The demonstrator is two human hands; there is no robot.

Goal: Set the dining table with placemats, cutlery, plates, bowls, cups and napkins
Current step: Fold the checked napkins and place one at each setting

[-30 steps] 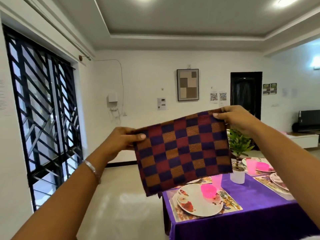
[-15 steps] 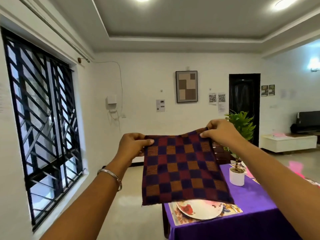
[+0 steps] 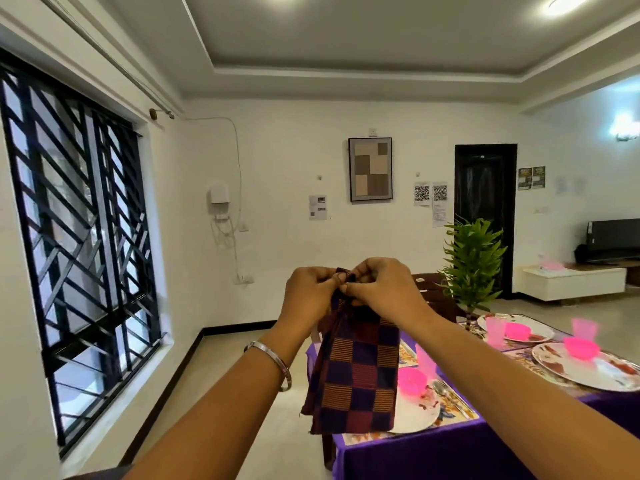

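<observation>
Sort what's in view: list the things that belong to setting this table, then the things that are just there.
Part of the job:
checked napkin, pinched at its top by left hand and right hand
pink bowls
pink cups
plates
floral placemats
cutlery

Just there:
potted plant
framed picture
window
black door

The napkin (image 3: 356, 372) is woven matt cloth, checked with ribbed squares. Purple cloth covers the desk (image 3: 433, 455), bearing glossy plates (image 3: 415, 415) and translucent pink plastic bowls (image 3: 411, 380). The floor (image 3: 221, 386) tiles shine smooth.
</observation>
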